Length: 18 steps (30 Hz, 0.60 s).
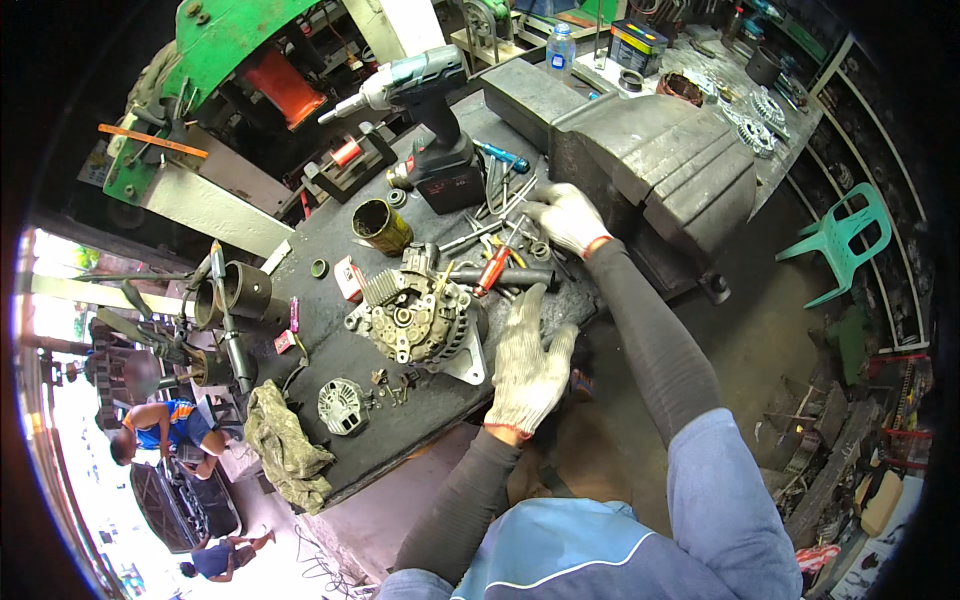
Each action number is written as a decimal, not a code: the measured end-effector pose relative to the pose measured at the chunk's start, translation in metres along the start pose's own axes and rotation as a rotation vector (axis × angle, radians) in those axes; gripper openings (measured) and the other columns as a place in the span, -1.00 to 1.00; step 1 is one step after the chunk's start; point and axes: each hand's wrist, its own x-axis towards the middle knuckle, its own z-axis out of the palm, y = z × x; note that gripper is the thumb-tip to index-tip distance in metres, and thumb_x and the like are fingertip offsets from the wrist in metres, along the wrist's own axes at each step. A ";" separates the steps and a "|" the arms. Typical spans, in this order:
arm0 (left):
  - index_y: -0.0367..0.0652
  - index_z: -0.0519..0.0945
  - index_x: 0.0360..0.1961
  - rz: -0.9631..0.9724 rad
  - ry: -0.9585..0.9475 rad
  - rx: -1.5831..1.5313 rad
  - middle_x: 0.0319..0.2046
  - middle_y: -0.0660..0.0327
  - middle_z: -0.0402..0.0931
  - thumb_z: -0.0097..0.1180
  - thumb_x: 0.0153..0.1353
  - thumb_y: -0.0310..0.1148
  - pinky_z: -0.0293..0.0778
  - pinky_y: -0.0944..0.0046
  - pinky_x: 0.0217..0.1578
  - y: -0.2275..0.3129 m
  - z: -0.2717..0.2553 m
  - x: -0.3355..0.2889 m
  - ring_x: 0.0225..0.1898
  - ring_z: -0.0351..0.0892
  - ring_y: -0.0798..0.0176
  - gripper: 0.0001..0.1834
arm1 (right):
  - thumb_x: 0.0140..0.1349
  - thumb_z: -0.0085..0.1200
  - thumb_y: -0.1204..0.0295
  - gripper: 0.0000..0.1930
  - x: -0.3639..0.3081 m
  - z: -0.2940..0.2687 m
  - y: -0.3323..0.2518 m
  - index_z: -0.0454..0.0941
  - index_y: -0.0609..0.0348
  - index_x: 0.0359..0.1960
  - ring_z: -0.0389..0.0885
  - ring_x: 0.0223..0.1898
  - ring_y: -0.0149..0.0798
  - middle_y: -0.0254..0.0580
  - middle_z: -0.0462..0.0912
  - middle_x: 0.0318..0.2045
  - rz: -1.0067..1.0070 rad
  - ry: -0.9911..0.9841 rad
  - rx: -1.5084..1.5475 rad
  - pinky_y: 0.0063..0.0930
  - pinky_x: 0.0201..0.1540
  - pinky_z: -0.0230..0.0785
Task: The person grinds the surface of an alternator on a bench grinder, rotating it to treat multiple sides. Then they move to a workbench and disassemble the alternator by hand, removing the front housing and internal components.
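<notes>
My left hand (pixel 528 372), in a white knit glove, is held over the bench's near edge with its fingers stretched out and nothing in it. To its left sits an alternator (pixel 410 315) with its inner face exposed. My right hand (pixel 570 220), gloved too, reaches over a pile of hand tools beside the dark vise, fingers apart; I see nothing gripped. In that pile lie a red-handled screwdriver (pixel 492 268), a dark tube (pixel 515 278) and several metal tools. A round vented metal cover (pixel 343 405) and small screws (pixel 392 386) lie in front of the alternator.
A cordless impact wrench (pixel 430 120) stands behind a grimy can (pixel 382 228). The large grey vise (pixel 650 160) fills the right side. A cloth (pixel 283 445) hangs over the bench's left corner. A green plastic chair (pixel 845 240) stands at right; two people are at far left.
</notes>
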 end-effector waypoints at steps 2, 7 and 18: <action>-0.31 0.46 0.43 0.023 0.021 -0.034 0.34 -0.21 0.52 0.26 0.42 -0.21 0.40 -0.04 0.37 0.003 -0.001 0.014 0.35 0.52 -0.17 -0.36 | 0.34 0.28 0.23 -0.59 -0.021 -0.015 -0.008 0.77 0.32 0.05 0.79 -0.07 -0.22 0.06 0.84 -0.14 0.012 -0.051 0.183 -0.33 0.07 0.56; -0.31 0.67 0.16 -0.133 0.136 -0.314 -0.04 -0.03 0.73 0.20 0.50 -0.24 0.56 0.11 0.06 0.012 -0.016 0.017 -0.05 0.70 0.07 -0.62 | 0.34 0.22 0.24 -0.64 -0.126 -0.053 -0.049 0.77 0.33 -0.08 0.80 -0.16 -0.03 0.08 0.80 -0.23 0.006 -0.172 0.111 -0.25 -0.03 0.57; -0.29 0.77 -0.21 -0.310 -0.017 -0.387 -0.37 0.15 0.74 0.29 0.42 -0.28 0.55 0.20 -0.29 0.040 -0.038 -0.013 -0.37 0.65 0.30 -0.75 | 0.43 0.23 0.46 -0.79 -0.236 -0.035 -0.047 0.74 0.34 -0.02 0.68 -0.29 -0.50 -0.26 0.77 -0.31 0.262 -0.156 0.627 -0.51 -0.18 0.58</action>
